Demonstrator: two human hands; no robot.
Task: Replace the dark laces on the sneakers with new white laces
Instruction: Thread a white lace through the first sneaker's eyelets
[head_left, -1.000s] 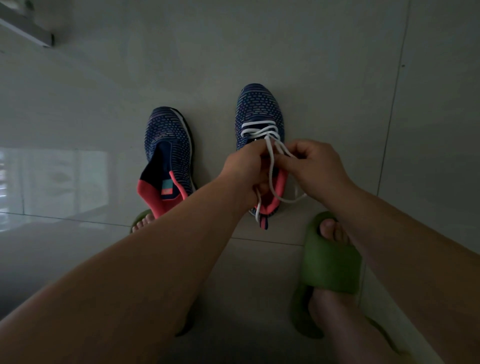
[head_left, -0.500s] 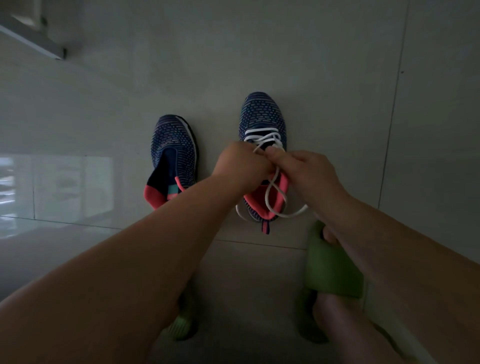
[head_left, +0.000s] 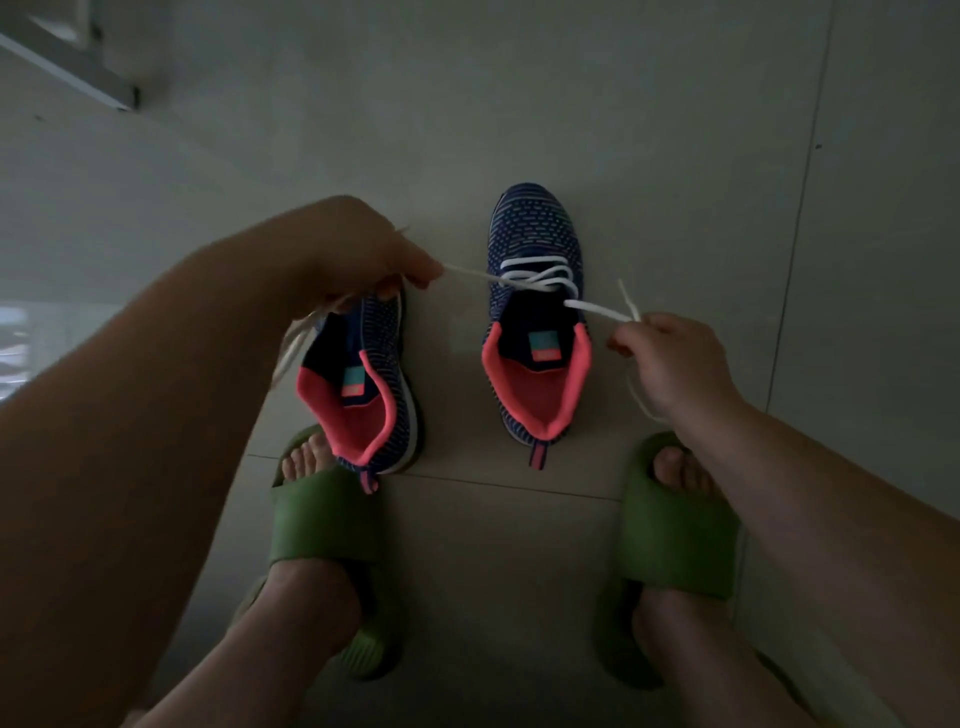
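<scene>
A: On the tiled floor (head_left: 675, 130), the right-hand sneaker (head_left: 535, 322) already carries the white lace (head_left: 535, 278), crossed through its upper eyelets.

B: Why are the arms spread so wide?

A: Judging by the taut line, to pull the crossings snug. The left hand (head_left: 358, 254) pinches one end with curled fingers; the right hand (head_left: 670, 358) pinches the other, the spare length dangling below its fist.

B: And the other sneaker (head_left: 363, 384)?

A: Just beside it, partly under the left forearm, with no lacing that I can see. Both are knit, navy with pale flecks, coral-lined collars, a heel tab each.

B: Anything nearer?

A: Green foam slides (head_left: 675, 530) on the person's feet.
</scene>
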